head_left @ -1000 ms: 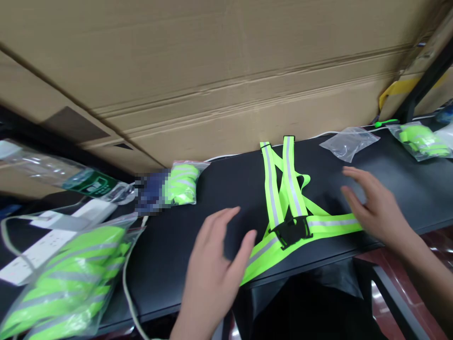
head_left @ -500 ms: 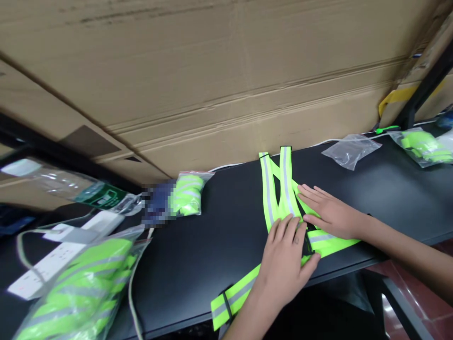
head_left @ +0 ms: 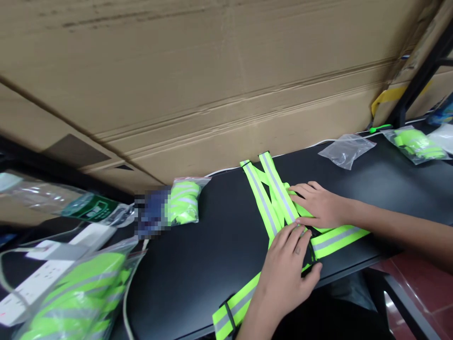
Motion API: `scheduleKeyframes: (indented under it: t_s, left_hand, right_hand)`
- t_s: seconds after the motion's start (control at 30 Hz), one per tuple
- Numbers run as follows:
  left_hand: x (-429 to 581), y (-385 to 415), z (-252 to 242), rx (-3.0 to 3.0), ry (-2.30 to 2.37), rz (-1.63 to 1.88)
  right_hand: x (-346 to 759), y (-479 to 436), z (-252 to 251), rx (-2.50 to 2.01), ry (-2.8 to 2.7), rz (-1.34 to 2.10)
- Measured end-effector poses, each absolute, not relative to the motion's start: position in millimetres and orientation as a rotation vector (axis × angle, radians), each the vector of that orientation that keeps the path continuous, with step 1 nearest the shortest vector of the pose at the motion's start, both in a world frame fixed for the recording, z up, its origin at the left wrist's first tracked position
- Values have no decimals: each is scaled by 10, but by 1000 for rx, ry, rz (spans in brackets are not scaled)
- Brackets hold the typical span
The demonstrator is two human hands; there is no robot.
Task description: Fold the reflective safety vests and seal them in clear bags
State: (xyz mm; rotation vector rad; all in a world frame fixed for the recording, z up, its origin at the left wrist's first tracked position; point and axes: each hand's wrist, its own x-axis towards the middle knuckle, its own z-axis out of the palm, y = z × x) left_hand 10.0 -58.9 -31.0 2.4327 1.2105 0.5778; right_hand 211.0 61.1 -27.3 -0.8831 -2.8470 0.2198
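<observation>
A neon yellow reflective vest [head_left: 271, 203] with grey reflective stripes lies on the black table [head_left: 184, 278], its straps crossing. My right hand [head_left: 318, 205] rests flat across the straps, with its fingertips on the vest's middle. My left hand [head_left: 286, 267] presses down lower on the vest, over the place where the straps meet. A black plastic buckle [head_left: 312, 250] shows only in part, mostly hidden under that hand. One strap end [head_left: 226, 321] runs out to the lower left, past my left wrist.
A large cardboard box [head_left: 212, 85] stands along the table's far side. Plastic bags of folded yellow vests lie at left [head_left: 78, 293], centre [head_left: 184, 203] and right [head_left: 414, 144]. A crumpled clear bag [head_left: 347, 151] lies behind. A white power strip [head_left: 38, 283] sits at the left.
Both hands came down from either side onto the vest. Its upper straps now lean left, and a strap end reaches out toward the lower left.
</observation>
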Motion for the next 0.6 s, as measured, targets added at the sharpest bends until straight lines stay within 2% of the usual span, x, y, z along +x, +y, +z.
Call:
scheduleKeyframes:
  t_s: [0.27,0.43,0.6]
  left_hand:
    - [44,-596,-200,2330,1105,541]
    - [37,-567,-144,2264,1049,455]
    - [-51,-535,-64,2221,1009,386]
  right_hand:
    - [2150,823,-324,-842,-2696,657]
    - [2032,926,-363,-1122,-2473,658]
    - [2011,1064,-423,-1059,-2589,470]
